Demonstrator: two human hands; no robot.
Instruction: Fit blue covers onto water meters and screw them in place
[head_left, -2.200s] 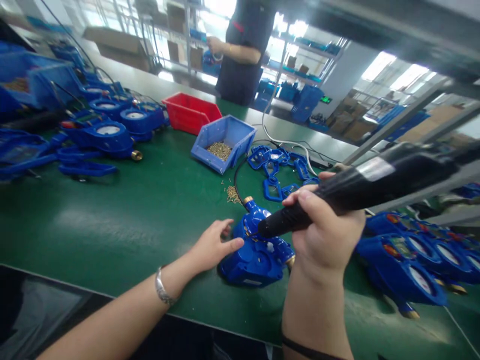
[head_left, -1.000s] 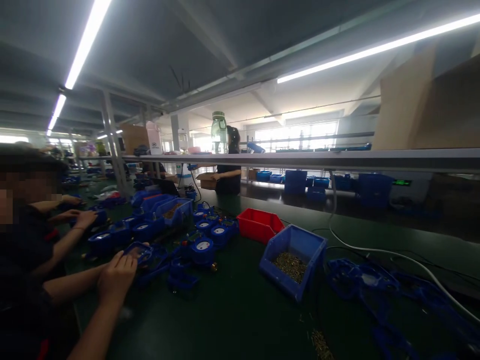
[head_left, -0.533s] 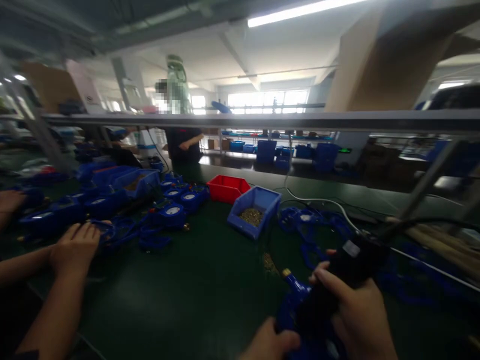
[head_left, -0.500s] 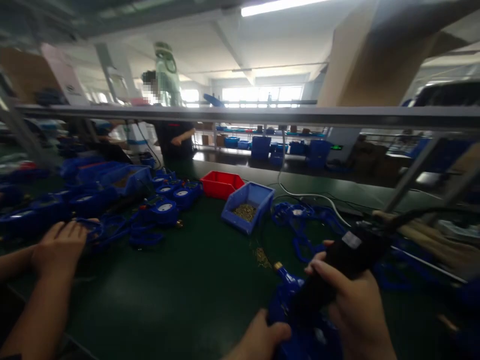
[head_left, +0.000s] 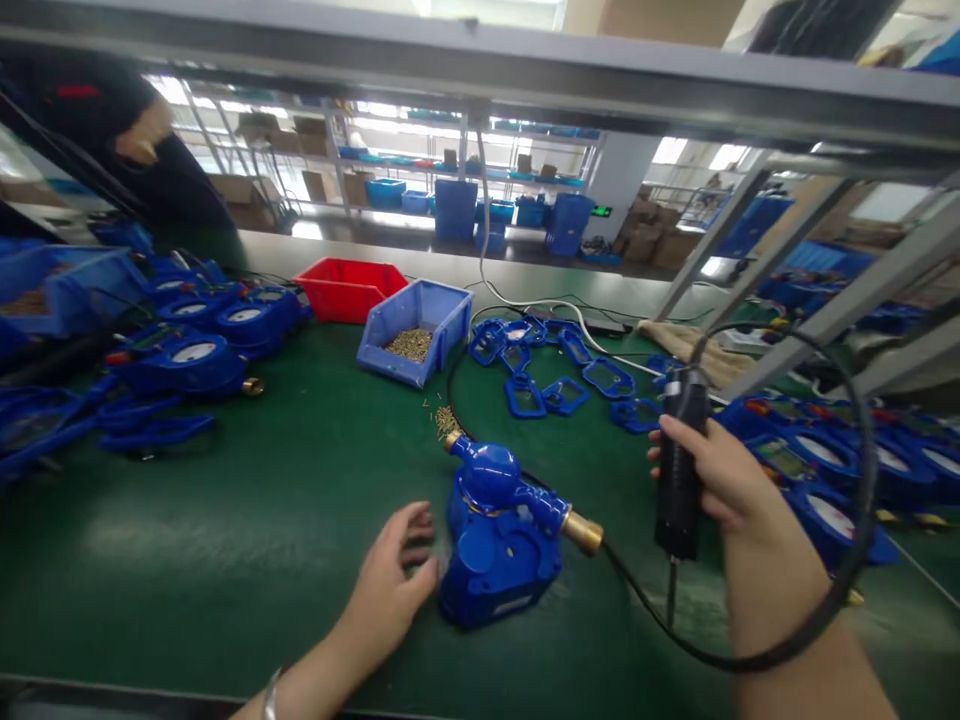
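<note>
In front of me on the green bench lies a blue water meter (head_left: 502,560) with brass pipe ends, its underside facing up. My left hand (head_left: 397,570) is just left of it, fingers apart and slightly curled, holding nothing. My right hand (head_left: 720,470) is wrapped round a black electric screwdriver (head_left: 681,480), held upright to the right of the meter. Its bit points down at the bench, away from the meter, and a black cable loops from its top. A small heap of brass screws (head_left: 445,420) lies just beyond the meter's far brass end.
A blue bin (head_left: 420,335) of brass screws and a red bin (head_left: 349,290) stand behind the meter. Blue frames (head_left: 525,395) lie at centre right. More blue meters (head_left: 187,350) sit left and right. A metal shelf (head_left: 465,60) crosses above; a person's arm (head_left: 142,130) shows beyond.
My left hand has let go of the meter and moved left. My right hand has lifted the screwdriver off the meter to the right. The view has tilted down; the neighbour's hands have left view.
</note>
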